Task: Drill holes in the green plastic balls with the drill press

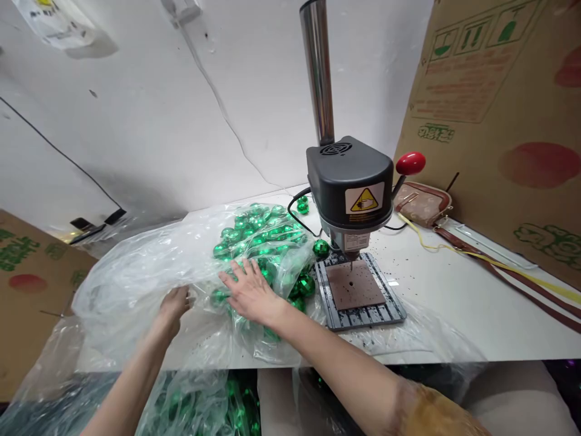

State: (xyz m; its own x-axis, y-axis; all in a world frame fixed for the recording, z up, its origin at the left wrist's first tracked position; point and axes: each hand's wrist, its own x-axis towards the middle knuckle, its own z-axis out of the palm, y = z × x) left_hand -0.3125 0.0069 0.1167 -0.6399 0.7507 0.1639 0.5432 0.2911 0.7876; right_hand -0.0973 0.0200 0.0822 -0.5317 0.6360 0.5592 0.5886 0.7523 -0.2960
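Note:
A clear plastic bag (149, 257) lies across the left half of the white table, with shiny green faceted balls (258, 227) heaped in its right part. My left hand (175, 307) has its fingers curled on the bag's near side, closed on the plastic. Against the front of the green heap, my right hand (252, 292) rests with its fingers spread over the plastic and balls. More green balls (305, 284) show at the bag's right end, beside the drill press.
A black benchtop drill press (349, 181) with a red-knobbed lever (411, 163) stands to the right. Its slotted base (394, 312) carries a brown board (354, 284), and dark shavings surround it. Cardboard boxes (490, 121) flank the table. A small bag (422, 203) lies at the back right.

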